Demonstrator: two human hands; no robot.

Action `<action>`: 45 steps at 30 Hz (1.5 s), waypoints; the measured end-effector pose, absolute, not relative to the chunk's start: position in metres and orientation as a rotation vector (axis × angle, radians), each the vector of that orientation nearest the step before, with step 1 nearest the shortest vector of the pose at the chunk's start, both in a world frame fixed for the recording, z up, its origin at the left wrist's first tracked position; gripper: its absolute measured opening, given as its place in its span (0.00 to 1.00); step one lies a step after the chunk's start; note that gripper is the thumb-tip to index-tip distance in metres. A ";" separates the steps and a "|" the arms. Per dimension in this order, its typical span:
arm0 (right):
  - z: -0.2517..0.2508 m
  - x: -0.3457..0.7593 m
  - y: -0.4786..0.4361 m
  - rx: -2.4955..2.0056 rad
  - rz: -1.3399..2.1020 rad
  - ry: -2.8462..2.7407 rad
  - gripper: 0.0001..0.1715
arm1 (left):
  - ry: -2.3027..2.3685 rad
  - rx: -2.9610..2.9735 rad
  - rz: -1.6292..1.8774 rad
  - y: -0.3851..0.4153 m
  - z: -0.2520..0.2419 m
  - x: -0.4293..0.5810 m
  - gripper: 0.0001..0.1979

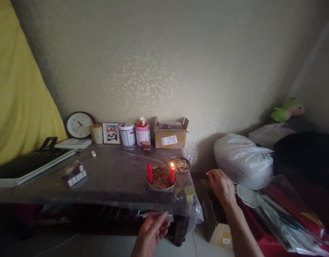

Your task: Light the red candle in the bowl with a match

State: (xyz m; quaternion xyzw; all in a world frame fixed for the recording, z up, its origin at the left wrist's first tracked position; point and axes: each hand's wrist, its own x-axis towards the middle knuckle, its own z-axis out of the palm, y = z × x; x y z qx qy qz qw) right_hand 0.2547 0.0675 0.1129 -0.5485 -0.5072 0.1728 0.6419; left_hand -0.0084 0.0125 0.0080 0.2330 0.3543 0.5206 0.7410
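Observation:
My left hand is closed around a small matchbox in front of the table edge. Off the table's right end, my right hand pinches a match whose tip glows as a tiny bright point; the fingers hide most of the stick. A round metal dish filled with brown grains stands near the table's front right corner. Two red candles rise from it: the left candle shows no flame, while the right candle burns. Behind them sits a bowl of matchsticks.
Wrapped matchboxes lie at the left of the plastic-covered table. A clock, picture, tins and a cardboard box line the wall. Right of the table are an open carton and a white bag.

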 end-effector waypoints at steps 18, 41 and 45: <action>0.102 0.255 0.077 -1.291 0.446 -1.158 0.07 | 0.694 0.487 1.081 0.012 0.012 -0.011 0.16; 0.054 0.231 0.126 -1.622 0.209 -1.355 0.14 | 0.736 0.446 1.077 0.013 0.009 -0.005 0.19; 0.058 0.220 0.155 -1.632 0.172 -1.381 0.12 | 0.733 0.420 1.067 0.015 0.006 -0.003 0.21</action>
